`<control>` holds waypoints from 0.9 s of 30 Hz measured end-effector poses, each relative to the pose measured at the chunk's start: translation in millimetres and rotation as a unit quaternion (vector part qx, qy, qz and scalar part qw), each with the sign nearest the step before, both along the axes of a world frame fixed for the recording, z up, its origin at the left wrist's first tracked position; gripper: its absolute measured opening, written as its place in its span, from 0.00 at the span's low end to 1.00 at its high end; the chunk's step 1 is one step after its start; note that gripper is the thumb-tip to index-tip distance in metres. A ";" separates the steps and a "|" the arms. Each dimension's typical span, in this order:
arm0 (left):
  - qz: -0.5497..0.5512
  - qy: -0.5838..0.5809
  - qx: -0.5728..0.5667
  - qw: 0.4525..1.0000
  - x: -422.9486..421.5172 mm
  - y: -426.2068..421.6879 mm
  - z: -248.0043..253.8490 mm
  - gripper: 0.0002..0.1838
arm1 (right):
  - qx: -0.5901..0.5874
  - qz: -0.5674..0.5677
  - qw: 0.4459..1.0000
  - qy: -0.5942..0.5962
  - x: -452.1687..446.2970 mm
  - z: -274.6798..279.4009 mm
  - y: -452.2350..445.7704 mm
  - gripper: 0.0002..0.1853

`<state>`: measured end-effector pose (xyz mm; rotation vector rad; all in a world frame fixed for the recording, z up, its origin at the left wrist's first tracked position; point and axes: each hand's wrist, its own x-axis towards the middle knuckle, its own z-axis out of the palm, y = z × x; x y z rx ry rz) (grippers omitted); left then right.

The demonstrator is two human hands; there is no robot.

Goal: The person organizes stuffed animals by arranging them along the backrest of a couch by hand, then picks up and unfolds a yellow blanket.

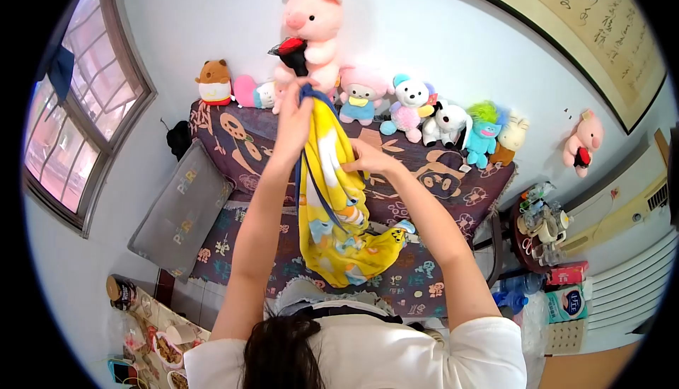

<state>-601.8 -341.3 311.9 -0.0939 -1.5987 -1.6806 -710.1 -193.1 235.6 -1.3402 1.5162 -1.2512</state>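
In the head view, a yellow printed cloth with dark blue trim hangs in front of me, its lower end bunched over the sofa seat. My left hand is closed around its gathered top, where the blue edging loops over. On the cloth's right side, my right hand has its fingers closed on the fabric edge. A blue strap dangles down the front. The folds hide the cloth's full shape, so I cannot tell what kind of item it is.
Behind the cloth stands a sofa under a dark patterned cover. Several plush toys line its back, including a large pink pig. A grey cushion leans at the left. Food dishes sit on a table at lower left; a cluttered round table stands right.
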 end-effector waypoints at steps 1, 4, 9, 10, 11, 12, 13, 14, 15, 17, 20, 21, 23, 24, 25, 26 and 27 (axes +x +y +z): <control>0.033 0.034 -0.005 0.999 -1.2 -7.4 7.9 0.13 | 0.034 -0.001 0.999 0.035 -3.9 5.6 0.7 0.25; 0.060 0.075 0.020 0.995 6.0 -24.4 41.8 0.14 | 0.067 -0.018 0.988 0.139 -31.1 -22.0 3.9 0.23; 0.158 0.114 -0.025 0.980 22.2 -44.4 79.6 0.17 | 0.115 -0.119 0.949 0.270 -71.0 -5.8 29.1 0.24; 0.151 0.132 -0.005 0.980 23.6 -49.8 82.9 0.17 | 0.136 -0.129 0.929 0.317 -87.2 1.6 34.0 0.23; 0.142 0.150 0.015 0.978 24.6 -55.0 86.1 0.17 | 0.157 -0.140 0.907 0.364 -102.7 9.5 39.0 0.22; 0.160 0.160 0.010 0.974 24.6 -61.7 87.3 0.17 | 0.144 -0.172 0.901 0.371 -104.9 28.3 46.2 0.22; 0.177 0.170 0.005 0.970 23.9 -69.2 87.3 0.17 | 0.131 -0.204 0.894 0.378 -102.1 53.7 54.5 0.22; 0.194 0.180 0.001 0.964 23.5 -76.0 87.5 0.17 | 0.110 -0.240 0.874 0.409 -104.9 74.1 62.2 0.23; 0.241 0.181 -0.025 0.953 23.4 -81.7 88.9 0.17 | 0.088 -0.276 0.850 0.440 -109.5 94.9 69.9 0.23; 0.334 0.184 -0.074 0.922 22.9 -92.3 92.9 0.17 | 0.031 -0.334 0.821 0.462 -121.3 140.7 82.5 0.21; 0.303 0.114 -0.210 0.922 15.5 -128.2 81.0 0.10 | -0.062 -0.397 0.792 0.460 -96.4 223.7 89.5 0.15; 0.254 0.065 -0.246 0.933 9.5 -138.6 73.6 0.10 | -0.095 -0.415 0.777 0.463 -89.2 241.8 88.6 0.14; 0.318 0.043 -0.345 0.882 3.7 -132.7 70.3 0.10 | -0.171 -0.429 0.776 0.430 -74.3 263.6 85.1 0.12; 0.345 0.026 -0.394 0.851 4.8 -126.8 71.0 0.10 | -0.199 -0.384 0.801 0.414 -72.6 265.2 85.6 0.11; 0.370 0.009 -0.442 0.817 6.3 -123.1 71.0 0.10 | -0.226 -0.338 0.824 0.396 -69.6 265.4 86.6 0.11; 0.406 -0.019 -0.477 0.779 5.9 -123.8 67.5 0.10 | -0.160 -0.271 0.866 0.389 -64.8 265.8 92.6 0.10; 0.419 -0.028 -0.479 0.771 7.1 -125.5 65.4 0.11 | -0.092 -0.201 0.899 0.378 -55.6 265.1 99.8 0.10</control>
